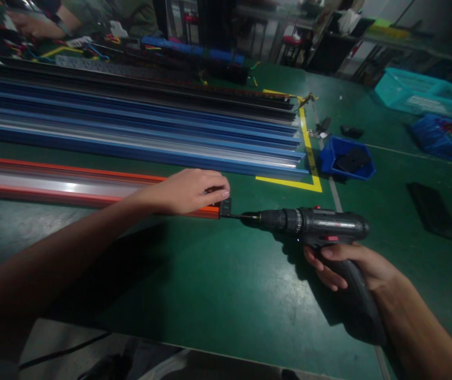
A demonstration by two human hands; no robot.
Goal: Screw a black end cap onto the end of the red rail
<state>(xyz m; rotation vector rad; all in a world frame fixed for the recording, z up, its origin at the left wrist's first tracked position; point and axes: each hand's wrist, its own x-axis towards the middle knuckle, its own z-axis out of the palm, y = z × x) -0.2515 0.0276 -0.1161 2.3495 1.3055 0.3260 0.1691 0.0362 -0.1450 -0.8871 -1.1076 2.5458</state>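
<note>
My right hand [345, 266] is wrapped round the grip of a black cordless drill [313, 224], which lies level and points left. Its long thin bit reaches the black end cap [226, 207] on the right end of a long orange and silver profile [67, 184]. Over that same end lies my left hand [198, 191], its fingers curled round the profile near the cap. What the left fingertips press on is partly hidden. The profile runs out of view on the left.
Several long blue profiles [139, 132] and black ones [170, 95] lie behind. Yellow tape [309, 148] marks their right end. A blue bin [329, 163] holds black parts; a black flat piece [434, 211] and a teal basket [420, 89] are right. Another person's hand [36, 25] is at the far left.
</note>
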